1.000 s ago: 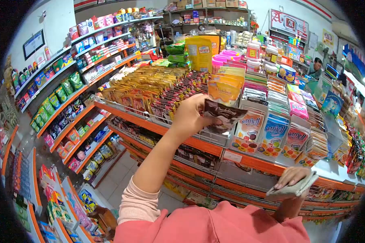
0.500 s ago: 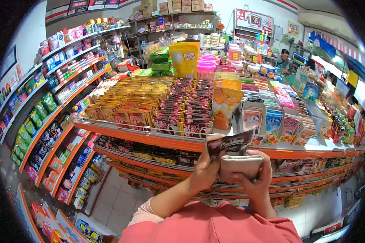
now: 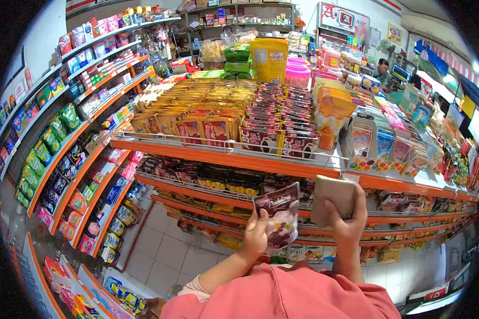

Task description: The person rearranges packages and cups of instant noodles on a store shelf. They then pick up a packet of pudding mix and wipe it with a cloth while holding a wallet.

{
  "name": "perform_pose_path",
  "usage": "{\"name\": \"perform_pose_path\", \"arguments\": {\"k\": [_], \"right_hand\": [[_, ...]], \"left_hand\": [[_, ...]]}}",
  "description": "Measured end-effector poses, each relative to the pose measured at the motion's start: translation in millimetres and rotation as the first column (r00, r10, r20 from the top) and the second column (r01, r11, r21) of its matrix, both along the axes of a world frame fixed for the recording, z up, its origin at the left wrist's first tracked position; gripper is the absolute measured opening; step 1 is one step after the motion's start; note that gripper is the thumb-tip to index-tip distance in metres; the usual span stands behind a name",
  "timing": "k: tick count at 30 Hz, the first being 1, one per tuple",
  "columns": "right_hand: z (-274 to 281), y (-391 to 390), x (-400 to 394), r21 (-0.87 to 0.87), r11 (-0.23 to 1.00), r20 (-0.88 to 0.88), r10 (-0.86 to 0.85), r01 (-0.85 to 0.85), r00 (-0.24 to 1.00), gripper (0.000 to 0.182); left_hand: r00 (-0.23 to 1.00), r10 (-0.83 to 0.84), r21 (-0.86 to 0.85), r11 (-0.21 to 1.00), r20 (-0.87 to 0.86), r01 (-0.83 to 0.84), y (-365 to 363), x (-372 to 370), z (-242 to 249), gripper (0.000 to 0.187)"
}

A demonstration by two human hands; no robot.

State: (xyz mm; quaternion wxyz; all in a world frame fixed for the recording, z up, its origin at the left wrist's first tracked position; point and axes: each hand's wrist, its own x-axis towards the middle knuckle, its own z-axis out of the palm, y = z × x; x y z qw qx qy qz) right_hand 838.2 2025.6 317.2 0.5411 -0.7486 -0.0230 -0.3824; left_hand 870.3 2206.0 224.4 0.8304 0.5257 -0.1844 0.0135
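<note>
My left hand (image 3: 256,233) pinches a dark maroon pouch (image 3: 282,218) by its left edge, with a pale lower half showing. To its right, my right hand (image 3: 348,215) is closed round a beige, wallet-like object (image 3: 332,198), thumb across its near face. The two held items are apart, in front of the orange shelf edge. Above them on the top shelf stand yellow and white pudding pouches (image 3: 331,119) and rows of maroon sachets (image 3: 261,127).
Gold sachets (image 3: 207,125) fill the shelf's left part; boxed drink sachets (image 3: 386,143) stand at its right. Side shelves (image 3: 72,151) hold green packs. A person (image 3: 381,70) is at the back right, near a monitor. White tiled floor (image 3: 167,250) lies below left.
My hands have moved apart and the view has shifted. The maroon pouch, earlier up against the beige object, is now lower and to the left, its front more visible.
</note>
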Motion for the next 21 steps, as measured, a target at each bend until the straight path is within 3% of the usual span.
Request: {"name": "perform_pose_path", "arguments": {"k": [1, 3, 4, 5, 6, 7, 9, 10, 11, 13, 14, 15, 17, 18, 19, 20, 21], "right_hand": [[-3.2, 3.3, -1.4, 0.000, 1.000, 0.000, -0.006, 0.006, 1.000, 0.051], [-11.0, 10.7, -5.9, -0.101, 0.976, 0.019, 0.195, -0.193, 0.981, 0.054], [-7.3, 20.9, -8.4, -0.318, 0.922, -0.062, 0.214, -0.222, 0.975, 0.057], [-7.2, 32.9, -6.3, -0.458, 0.862, -0.119, 0.184, -0.218, 0.976, 0.058], [-11.0, 43.1, -1.5, -0.455, 0.865, -0.141, 0.166, -0.212, 0.976, 0.058], [-17.6, 48.4, 6.0, -0.451, 0.868, -0.160, 0.150, -0.207, 0.976, 0.059], [-33.6, 42.1, 27.2, -0.483, 0.872, 0.026, 0.100, -0.075, 0.995, 0.061], [-36.4, 36.8, 32.7, -0.508, 0.861, 0.085, 0.020, 0.026, 0.996, 0.061], [-36.4, 30.4, 37.6, -0.511, 0.852, 0.142, -0.047, 0.114, 0.989, 0.058], [-26.4, 16.5, 35.6, -0.420, 0.904, 0.032, -0.076, 0.083, 0.997, 0.054], [-28.9, 12.2, 36.4, -0.299, 0.951, 0.053, -0.063, 0.076, 0.997, 0.045], [-30.7, 8.8, 32.8, -0.303, 0.950, 0.048, -0.060, 0.072, 0.997, 0.045], [-33.8, 6.9, 16.8, -0.498, 0.867, 0.215, 0.123, 0.000, 0.969, 0.038], [-28.2, 10.0, 8.4, -0.635, 0.772, 0.215, 0.162, 0.012, 0.963, 0.027], [-27.2, 13.4, 5.6, -0.736, 0.677, 0.207, 0.224, 0.001, 0.952, 0.030], [-39.1, 13.8, 5.8, -0.737, 0.665, 0.107, 0.293, -0.121, 0.950, 0.033], [-55.8, 10.5, 6.9, -0.725, 0.646, 0.011, 0.358, -0.239, 0.934, 0.037]], "left_hand": [[0.974, -0.022, -0.247, 0.968, -0.224, -0.034, -0.4, -2.0, 2.0, 0.040], [0.979, 0.032, -0.214, 0.974, -0.201, -0.075, 2.1, 5.7, -24.8, 0.040], [0.956, -0.026, -0.231, 0.972, -0.291, -0.044, 4.8, 2.7, -29.0, 0.040], [0.945, -0.047, -0.122, 0.992, -0.325, 0.007, 10.6, -0.3, -37.6, 0.042], [0.933, -0.068, -0.013, 0.998, -0.355, 0.068, 16.4, -3.3, -46.1, 0.043], [0.929, -0.068, -0.010, 0.998, -0.363, 0.069, 20.3, -5.9, -48.9, 0.043], [0.899, -0.369, -0.395, 0.882, -0.236, 0.258, 24.1, -8.9, -50.5, 0.045], [0.935, -0.238, -0.300, 0.941, -0.263, 0.155, 23.5, -12.3, -41.5, 0.045], [0.935, -0.231, -0.300, 0.943, -0.268, 0.147, 24.5, -17.8, -37.4, 0.045], [0.961, -0.234, -0.415, 0.897, -0.147, 0.155, 26.3, -23.6, -33.0, 0.046], [0.963, -0.184, -0.455, 0.887, -0.195, 0.077, 24.5, -24.1, -36.8, 0.047], [0.963, -0.182, -0.458, 0.886, -0.200, 0.073, 21.0, -22.7, -34.4, 0.047], [0.940, -0.217, -0.435, 0.896, -0.262, 0.086, 8.8, -19.3, -26.2, 0.047], [0.934, -0.058, -0.296, 0.954, -0.353, -0.052, -1.8, -20.3, -25.9, 0.045], [0.925, -0.125, -0.303, 0.953, -0.358, 0.012, -8.4, -18.5, -30.0, 0.046], [0.974, 0.063, -0.028, 0.997, -0.220, -0.071, -17.9, -18.6, -39.5, 0.048], [0.956, -0.035, -0.203, 0.979, -0.292, -0.026, -26.2, -16.8, -39.9, 0.050]]}}
